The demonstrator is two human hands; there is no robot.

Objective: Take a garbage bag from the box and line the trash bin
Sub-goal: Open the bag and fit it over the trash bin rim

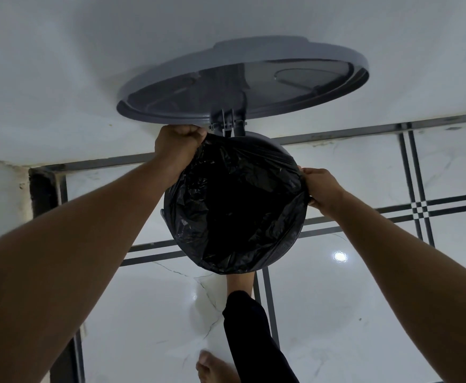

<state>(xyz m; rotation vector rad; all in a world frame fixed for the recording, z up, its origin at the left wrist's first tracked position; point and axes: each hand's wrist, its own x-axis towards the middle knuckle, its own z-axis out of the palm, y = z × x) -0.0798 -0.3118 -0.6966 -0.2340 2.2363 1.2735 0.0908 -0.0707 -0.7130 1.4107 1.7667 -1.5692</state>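
A round grey trash bin (287,250) stands on the floor below me, its grey lid (243,78) tipped open against the wall. A black garbage bag (234,205) fills the bin's mouth, its edge stretched over most of the rim. My left hand (178,146) is closed on the bag's edge at the back left of the rim, near the hinge. My right hand (323,190) grips the bag's edge at the right side of the rim. The box of bags is out of view.
A white wall (60,64) rises right behind the bin. The floor (323,313) is glossy white tile with dark stripe lines. One foot (240,281) in a black trouser leg sits under the bin's front edge; the other bare foot (215,367) is nearer me.
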